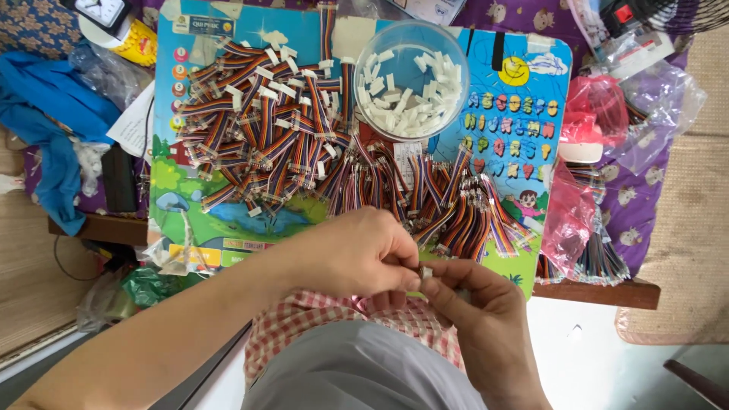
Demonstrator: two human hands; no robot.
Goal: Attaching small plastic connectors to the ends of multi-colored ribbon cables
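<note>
Hands meet below the bowl (pixel 410 80), near the surface (pixel 592 292) edge: a small white connector (pixel 426 271) is pinched between left hand (pixel 357 258) and right hand (pixel 478 311) fingertips. Cable piles (pixel 304 137) lie beyond, toward the bowl.

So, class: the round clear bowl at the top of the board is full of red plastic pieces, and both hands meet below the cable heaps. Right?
Not quite. The head view shows the bowl holds white pieces, not red. The rest stands: left hand and right hand meet below the cable heaps.
</note>
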